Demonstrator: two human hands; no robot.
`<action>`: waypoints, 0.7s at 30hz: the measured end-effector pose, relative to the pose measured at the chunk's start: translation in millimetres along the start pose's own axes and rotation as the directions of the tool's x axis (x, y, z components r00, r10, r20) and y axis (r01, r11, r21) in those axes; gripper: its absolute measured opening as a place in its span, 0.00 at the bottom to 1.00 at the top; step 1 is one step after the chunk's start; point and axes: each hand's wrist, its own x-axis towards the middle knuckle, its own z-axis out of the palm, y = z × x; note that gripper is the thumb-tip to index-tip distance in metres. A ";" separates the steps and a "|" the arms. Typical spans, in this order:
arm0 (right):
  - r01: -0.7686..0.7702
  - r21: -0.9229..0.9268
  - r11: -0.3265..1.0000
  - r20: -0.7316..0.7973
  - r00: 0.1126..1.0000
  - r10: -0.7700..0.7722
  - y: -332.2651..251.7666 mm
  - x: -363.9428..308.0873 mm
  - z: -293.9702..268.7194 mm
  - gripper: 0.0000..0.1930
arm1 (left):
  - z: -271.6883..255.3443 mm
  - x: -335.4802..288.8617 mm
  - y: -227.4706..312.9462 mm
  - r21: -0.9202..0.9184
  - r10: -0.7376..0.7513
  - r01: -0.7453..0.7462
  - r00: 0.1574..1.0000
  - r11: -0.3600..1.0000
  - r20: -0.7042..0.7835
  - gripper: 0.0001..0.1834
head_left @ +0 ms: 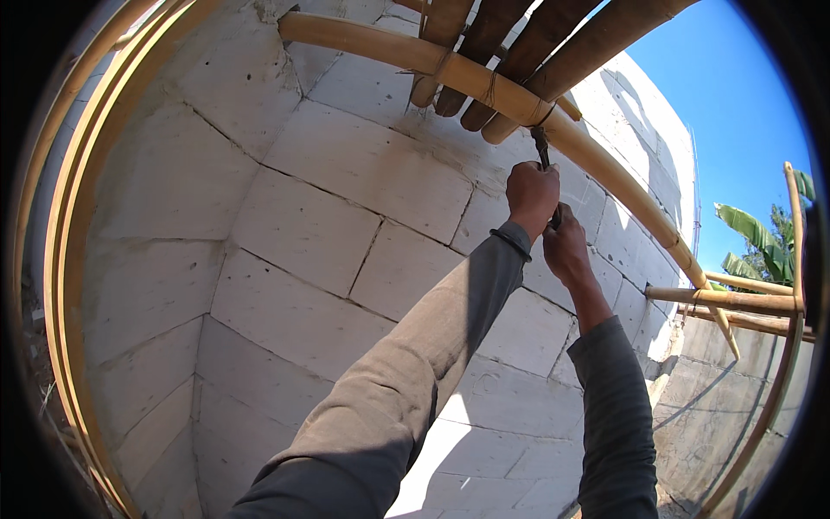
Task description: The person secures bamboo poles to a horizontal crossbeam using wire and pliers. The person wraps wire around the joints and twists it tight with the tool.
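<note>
A dark metal tool (542, 149) that looks like a pair of pincers stands nearly upright, its tip touching the underside of a long bamboo pole (596, 158). My left hand (532, 195) is closed around its upper part. Lower and to the right, my right hand (568, 249) is closed on the lower handle, and part of the grip shows between the hands. Thin wire binding (543, 118) circles the pole just above the tool's tip. Several darker bamboo poles (510, 65) cross it overhead, their cut ends hanging past it. The tool's jaws are too small to make out.
A pale block wall (346, 199) with open joints rises behind my hands. Yellowish curved poles (73, 259) run down the left side. More bamboo poles (735, 299) jut out at right, before a grey wall (709, 389) and banana leaves (750, 227).
</note>
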 end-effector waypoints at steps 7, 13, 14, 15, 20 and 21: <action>-0.394 0.367 0.843 0.312 0.906 0.288 -37.5 -3.5 -17.2 0.16 | -42.3 -20.8 26.8 -0.111 -0.061 0.089 0.971 0.990 0.229 0.15; -0.415 0.385 0.824 0.354 0.891 0.283 -34.2 -3.1 -25.4 0.19 | -39.0 -23.0 20.9 -0.189 -0.037 0.098 0.952 0.977 0.304 0.15; -0.417 0.384 0.824 0.361 0.889 0.281 -34.3 -2.3 -25.5 0.19 | -39.6 -22.1 18.4 -0.203 -0.031 0.100 0.948 0.974 0.317 0.15; -0.419 0.383 0.823 0.365 0.887 0.282 -33.4 -1.6 -27.1 0.18 | -38.7 -20.9 17.5 -0.196 -0.036 0.105 0.944 0.975 0.327 0.15; -0.505 0.334 0.796 0.410 0.838 0.360 -41.2 2.5 -30.2 0.13 | -37.7 -16.7 15.4 -0.156 -0.026 0.078 0.950 0.985 0.310 0.16; -0.546 0.311 0.778 0.435 0.810 0.394 -43.0 3.4 -32.1 0.14 | -38.5 -18.0 16.3 -0.177 -0.043 0.104 0.947 0.979 0.319 0.16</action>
